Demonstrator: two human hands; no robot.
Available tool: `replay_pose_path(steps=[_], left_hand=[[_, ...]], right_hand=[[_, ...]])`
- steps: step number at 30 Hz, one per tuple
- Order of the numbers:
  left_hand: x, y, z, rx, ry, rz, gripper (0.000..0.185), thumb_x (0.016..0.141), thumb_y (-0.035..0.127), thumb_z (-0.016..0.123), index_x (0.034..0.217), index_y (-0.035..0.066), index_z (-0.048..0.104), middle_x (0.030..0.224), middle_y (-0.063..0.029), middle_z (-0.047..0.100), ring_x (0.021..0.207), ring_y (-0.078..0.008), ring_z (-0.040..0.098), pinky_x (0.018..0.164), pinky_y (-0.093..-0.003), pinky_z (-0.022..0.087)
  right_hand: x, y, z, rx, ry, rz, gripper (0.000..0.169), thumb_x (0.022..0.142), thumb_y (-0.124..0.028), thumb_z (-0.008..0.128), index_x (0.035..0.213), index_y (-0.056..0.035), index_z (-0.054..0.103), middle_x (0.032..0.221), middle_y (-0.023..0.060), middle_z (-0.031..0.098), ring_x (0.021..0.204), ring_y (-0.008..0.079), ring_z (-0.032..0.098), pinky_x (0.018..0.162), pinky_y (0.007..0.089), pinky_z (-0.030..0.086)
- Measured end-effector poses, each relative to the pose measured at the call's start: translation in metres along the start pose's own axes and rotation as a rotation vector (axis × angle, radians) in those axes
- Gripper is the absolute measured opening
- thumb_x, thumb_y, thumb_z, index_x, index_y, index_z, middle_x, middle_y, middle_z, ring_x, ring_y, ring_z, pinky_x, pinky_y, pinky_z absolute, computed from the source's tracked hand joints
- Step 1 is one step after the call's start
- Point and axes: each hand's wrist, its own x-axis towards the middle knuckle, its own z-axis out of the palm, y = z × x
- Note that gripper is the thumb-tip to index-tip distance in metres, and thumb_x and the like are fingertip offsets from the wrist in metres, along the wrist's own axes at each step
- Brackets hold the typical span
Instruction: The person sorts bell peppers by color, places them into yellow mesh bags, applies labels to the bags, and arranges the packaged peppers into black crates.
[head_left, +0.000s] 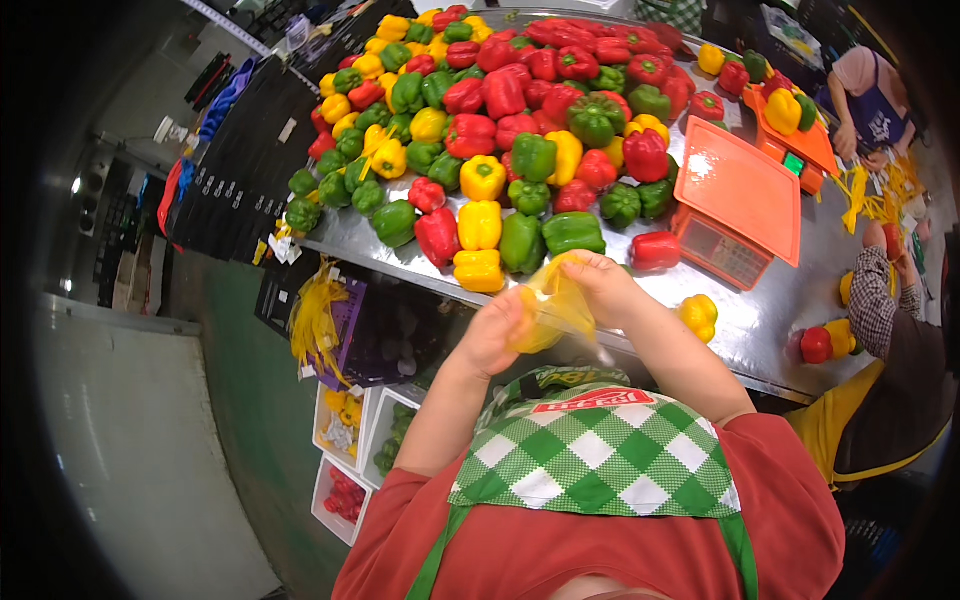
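Note:
Both of my hands hold a yellow mesh bag (566, 311) over the near edge of the metal table. My left hand (495, 330) grips its left side, and my right hand (604, 285) pinches its upper right part. Just beyond the bag lie a yellow bell pepper (478, 271), a green bell pepper (523, 243) and a red bell pepper (655, 251). Red, green and yellow bell peppers are heaped farther back. Another yellow pepper (698, 318) sits to the right of my right forearm. What the bag's folds contain cannot be made out.
An orange weighing scale (739, 187) stands on the metal table (750, 322), with a second orange scale (791, 139) behind it. Two people work at the right. A bunch of yellow mesh bags (316, 319) hangs at the left table edge, above white crates (341, 499) of peppers.

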Motion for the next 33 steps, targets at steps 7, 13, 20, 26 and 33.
replay_pose_path(steps=[7,13,20,26,33], left_hand=[[0.036,0.006,0.046,0.023,-0.114,0.004,0.018,0.094,0.023,0.056,0.098,0.007,0.063,0.101,-0.0038,0.064,0.092,-0.0154,0.061,0.084,-0.0305,0.047],[0.069,-0.014,0.026,-0.453,-0.431,-0.11,0.027,0.097,0.03,0.047,0.108,0.007,0.055,0.1,-0.0084,0.063,0.094,-0.0206,0.062,0.089,-0.0357,0.046],[0.06,-0.009,0.039,0.093,-0.058,-0.293,0.031,0.091,0.037,0.059,0.098,0.006,0.058,0.083,-0.0047,0.061,0.076,-0.0141,0.06,0.07,-0.0282,0.049],[0.072,0.021,0.037,-0.274,0.205,-0.13,0.028,0.094,0.038,0.052,0.085,0.011,0.051,0.066,0.0003,0.048,0.057,-0.0123,0.043,0.058,-0.0285,0.037],[0.065,0.02,0.005,-0.201,0.105,-0.427,0.042,0.089,0.038,0.062,0.113,0.005,0.056,0.086,-0.0029,0.062,0.069,-0.0131,0.057,0.065,-0.0261,0.046]], right_hand=[[-0.036,-0.006,-0.037,0.14,-0.011,-0.002,0.015,0.092,-0.021,0.058,0.097,-0.0068,0.06,0.084,0.0017,0.061,0.073,0.0114,0.06,0.065,0.0268,0.049],[-0.04,-0.009,-0.062,-0.028,-0.038,-0.005,0.017,0.091,-0.021,0.062,0.1,-0.0069,0.061,0.091,0.0004,0.063,0.078,0.0092,0.06,0.069,0.0245,0.048],[-0.02,-0.013,-0.058,0.032,0.14,-0.022,0.016,0.09,-0.022,0.063,0.097,-0.0083,0.062,0.084,-0.0018,0.063,0.072,0.0077,0.058,0.064,0.0232,0.047],[0.024,0.004,-0.053,-0.234,0.1,0.021,0.014,0.092,-0.023,0.06,0.09,-0.0088,0.062,0.078,-0.0038,0.06,0.067,0.0055,0.052,0.063,0.0211,0.044],[0.082,-0.008,-0.047,-0.166,0.22,0.038,0.014,0.093,-0.021,0.058,0.089,-0.0072,0.061,0.079,-0.0032,0.059,0.067,0.0048,0.052,0.062,0.0212,0.043]])
